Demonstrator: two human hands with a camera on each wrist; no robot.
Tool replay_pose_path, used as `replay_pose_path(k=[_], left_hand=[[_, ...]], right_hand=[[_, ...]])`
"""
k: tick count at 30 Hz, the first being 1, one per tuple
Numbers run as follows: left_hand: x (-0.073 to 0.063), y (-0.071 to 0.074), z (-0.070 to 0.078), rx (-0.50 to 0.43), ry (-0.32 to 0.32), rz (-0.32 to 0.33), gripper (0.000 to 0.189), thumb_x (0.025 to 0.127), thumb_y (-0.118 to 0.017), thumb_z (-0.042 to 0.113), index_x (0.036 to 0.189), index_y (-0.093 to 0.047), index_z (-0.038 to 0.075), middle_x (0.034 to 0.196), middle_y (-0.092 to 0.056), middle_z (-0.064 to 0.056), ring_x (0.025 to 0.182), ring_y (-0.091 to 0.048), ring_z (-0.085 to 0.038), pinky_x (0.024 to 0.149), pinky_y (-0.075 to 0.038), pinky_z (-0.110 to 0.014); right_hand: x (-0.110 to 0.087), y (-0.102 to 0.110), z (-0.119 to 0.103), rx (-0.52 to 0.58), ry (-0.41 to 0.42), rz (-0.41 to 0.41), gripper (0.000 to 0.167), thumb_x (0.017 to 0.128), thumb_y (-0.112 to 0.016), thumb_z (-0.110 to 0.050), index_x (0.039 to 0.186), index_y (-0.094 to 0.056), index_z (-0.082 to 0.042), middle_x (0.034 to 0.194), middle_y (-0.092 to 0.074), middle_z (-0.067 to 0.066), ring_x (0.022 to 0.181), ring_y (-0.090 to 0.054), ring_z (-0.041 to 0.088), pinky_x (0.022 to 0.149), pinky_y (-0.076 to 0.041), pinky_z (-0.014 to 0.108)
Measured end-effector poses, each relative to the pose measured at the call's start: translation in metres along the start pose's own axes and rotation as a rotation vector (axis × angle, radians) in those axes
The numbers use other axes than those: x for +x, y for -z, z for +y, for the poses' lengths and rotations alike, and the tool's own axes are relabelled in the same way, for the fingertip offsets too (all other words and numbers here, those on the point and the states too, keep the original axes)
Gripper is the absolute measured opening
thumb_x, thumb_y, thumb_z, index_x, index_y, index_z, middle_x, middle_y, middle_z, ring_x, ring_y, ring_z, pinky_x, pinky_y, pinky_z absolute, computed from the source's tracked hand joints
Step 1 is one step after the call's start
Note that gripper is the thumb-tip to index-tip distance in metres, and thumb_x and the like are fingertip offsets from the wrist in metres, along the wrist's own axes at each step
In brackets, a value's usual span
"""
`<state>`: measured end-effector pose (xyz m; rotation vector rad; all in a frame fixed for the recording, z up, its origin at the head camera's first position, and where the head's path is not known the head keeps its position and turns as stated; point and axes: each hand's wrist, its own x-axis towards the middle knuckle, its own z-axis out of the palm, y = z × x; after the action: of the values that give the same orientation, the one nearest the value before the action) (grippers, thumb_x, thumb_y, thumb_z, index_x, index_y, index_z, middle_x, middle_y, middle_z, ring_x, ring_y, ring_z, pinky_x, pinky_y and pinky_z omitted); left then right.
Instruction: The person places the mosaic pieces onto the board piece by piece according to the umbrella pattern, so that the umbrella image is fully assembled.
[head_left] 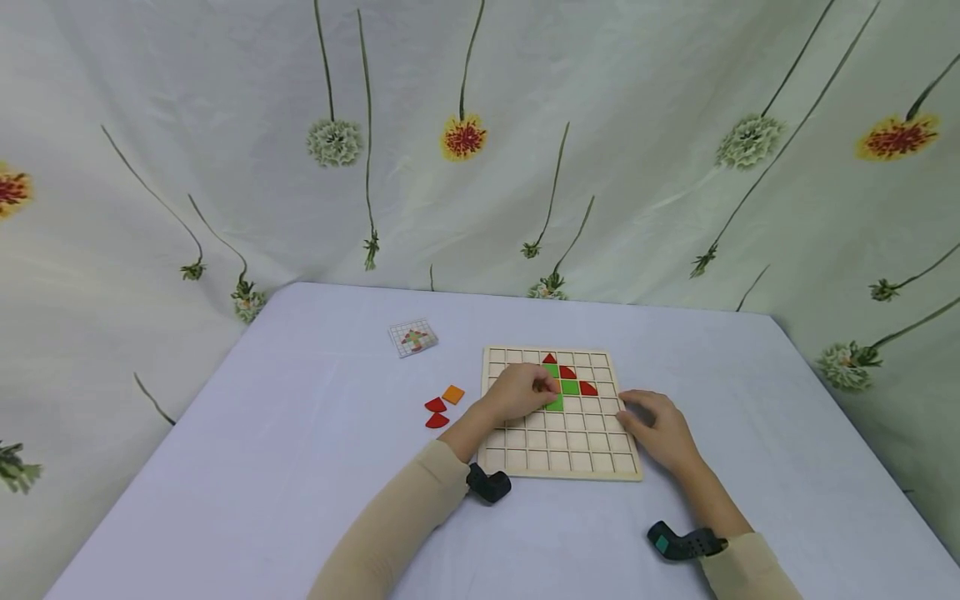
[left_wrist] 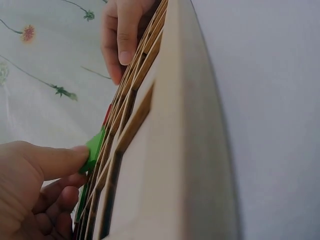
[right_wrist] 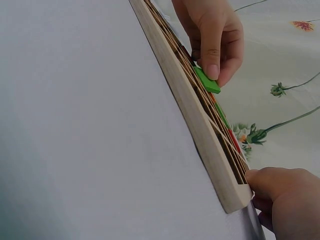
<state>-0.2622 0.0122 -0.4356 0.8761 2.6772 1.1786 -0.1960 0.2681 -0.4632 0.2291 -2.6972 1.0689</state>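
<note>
My left hand (head_left: 522,392) pinches a green square tile (right_wrist: 206,80) between thumb and fingers, low over the wooden grid board (head_left: 577,462). In the right wrist view the tile stands tilted against the grid. My right hand (head_left: 663,429) rests with its thumb and fingertips at the board's right edge, the thumb touching the rim (right_wrist: 227,195). On the board lie a red triangle (head_left: 550,358), a red quarter-round piece (head_left: 567,372), another red piece (head_left: 588,388) and green squares (head_left: 570,387). The left hand hides part of the pattern.
Left of the board lie an orange square (head_left: 453,394) and two red quarter-round pieces, one upper (head_left: 436,405) and one lower (head_left: 437,421). Farther back is a pattern card (head_left: 413,338) with a gridded picture. A flowered cloth (head_left: 600,167) hangs behind the white-covered table (head_left: 337,467).
</note>
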Motion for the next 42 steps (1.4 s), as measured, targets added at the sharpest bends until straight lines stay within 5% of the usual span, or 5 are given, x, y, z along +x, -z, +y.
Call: replay_pose_path(k=[14,27,42], left_hand=[[-0.005,0.003,0.003,0.082,-0.008,0.002,0.006,0.089,-0.072,0.014,0.093,-0.076,0.012,0.088,-0.068,0.004,0.081,-0.06,-0.011,0.074,-0.047,-0.026],[-0.032,0.035,-0.013,0.107,0.037,0.046,0.009,0.089,-0.069,0.009,0.096,-0.075,0.01,0.088,-0.062,0.003,0.08,-0.054,-0.013,0.074,-0.045,-0.029],[-0.066,0.079,-0.049,0.112,0.232,0.089,0.013,0.089,-0.069,0.011,0.101,-0.075,0.011,0.088,-0.061,0.001,0.077,-0.055,-0.014,0.068,-0.047,-0.029]], right_hand=[[0.0,0.0,-0.001,0.003,0.005,-0.004,0.035,0.09,-0.068,-0.012,0.12,-0.063,0.006,0.127,-0.057,0.026,0.126,-0.045,0.044,0.104,-0.031,0.058],[-0.001,0.0,-0.001,-0.011,-0.007,-0.009,0.037,0.091,-0.067,-0.015,0.122,-0.063,0.005,0.129,-0.056,0.026,0.127,-0.043,0.043,0.105,-0.03,0.057],[-0.001,0.001,-0.002,-0.018,-0.017,-0.012,0.037,0.091,-0.067,-0.015,0.122,-0.063,0.005,0.129,-0.057,0.026,0.127,-0.043,0.043,0.105,-0.03,0.057]])
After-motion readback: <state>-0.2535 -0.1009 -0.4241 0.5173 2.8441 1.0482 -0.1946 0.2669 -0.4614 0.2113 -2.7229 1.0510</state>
